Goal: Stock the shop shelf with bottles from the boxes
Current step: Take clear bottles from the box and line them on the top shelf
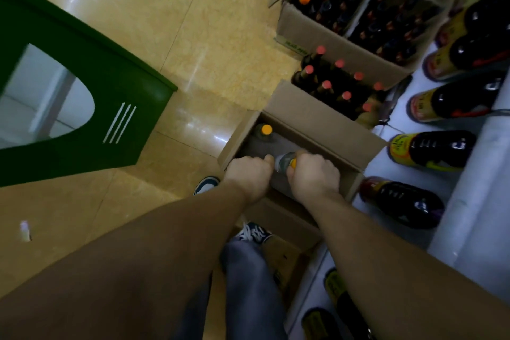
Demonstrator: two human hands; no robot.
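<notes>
An open cardboard box [317, 124] stands on the floor by the white shelf [469, 218]. Both my hands reach into it. My right hand [313, 175] grips the neck of a clear bottle [283, 161] with an orange cap, which is tilted. My left hand [248, 176] is curled at the bottle's left side, thumb against its shoulder; its fingers are hidden. A second orange-capped bottle [265, 131] stands in the box's far left corner. Dark bottles [430, 149] with yellow labels line the shelf's bottom level.
Red-capped dark bottles [339, 83] stand on the floor behind the box. Further back are two more boxes [345, 44] with dark and orange-capped bottles. A green shelf end panel [91, 119] is on the left. My shoes and another flattened box lie below my arms.
</notes>
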